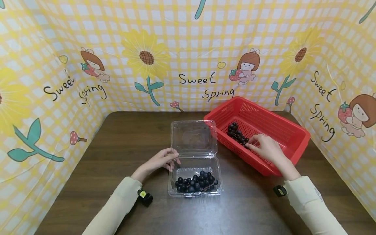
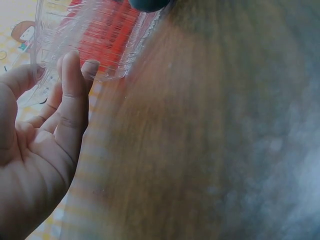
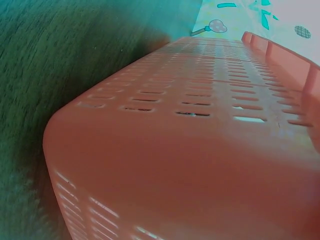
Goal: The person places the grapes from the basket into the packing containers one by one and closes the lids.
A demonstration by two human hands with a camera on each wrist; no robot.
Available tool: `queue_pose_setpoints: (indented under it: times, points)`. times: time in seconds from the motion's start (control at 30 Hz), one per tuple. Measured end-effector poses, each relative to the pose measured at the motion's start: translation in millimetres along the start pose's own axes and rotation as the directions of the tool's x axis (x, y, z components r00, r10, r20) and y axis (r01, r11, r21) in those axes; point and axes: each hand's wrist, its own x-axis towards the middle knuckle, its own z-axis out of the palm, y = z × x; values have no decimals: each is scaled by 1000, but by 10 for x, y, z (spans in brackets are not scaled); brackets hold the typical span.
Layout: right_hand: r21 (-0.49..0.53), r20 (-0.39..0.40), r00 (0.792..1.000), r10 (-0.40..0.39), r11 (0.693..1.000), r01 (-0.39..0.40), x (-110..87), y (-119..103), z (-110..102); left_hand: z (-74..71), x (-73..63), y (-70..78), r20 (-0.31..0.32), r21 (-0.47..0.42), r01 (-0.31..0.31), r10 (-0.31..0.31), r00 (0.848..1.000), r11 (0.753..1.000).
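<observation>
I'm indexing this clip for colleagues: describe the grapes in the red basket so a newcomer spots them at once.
On the brown table, a red basket stands toward the back right. Inside it, toward the left, dark grapes lie by the right hand. The other grapes sit in the clear container; these alone lie on red plastic.

The red basket (image 1: 249, 128) lies open above; its raised walls (image 1: 264, 119) block sideways passage.
</observation>
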Motion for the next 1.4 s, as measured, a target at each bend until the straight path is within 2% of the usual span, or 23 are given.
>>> queue_pose_setpoints:
  times: [0.83,1.07,1.4]
  points:
    - [-26,65,997,31,999,-29,9,38,12,-7,17,-37,-3,-11,0,0,1000,1000]
    - [-32,132,990,44,999,-40,-4,40,17,-12,21,-53,4,-20,-7,7,1000,1000]
    - [-42,141,989,51,998,-46,-12,58,16,-5,26,-45,-2,-18,4,-4,1000,1000]
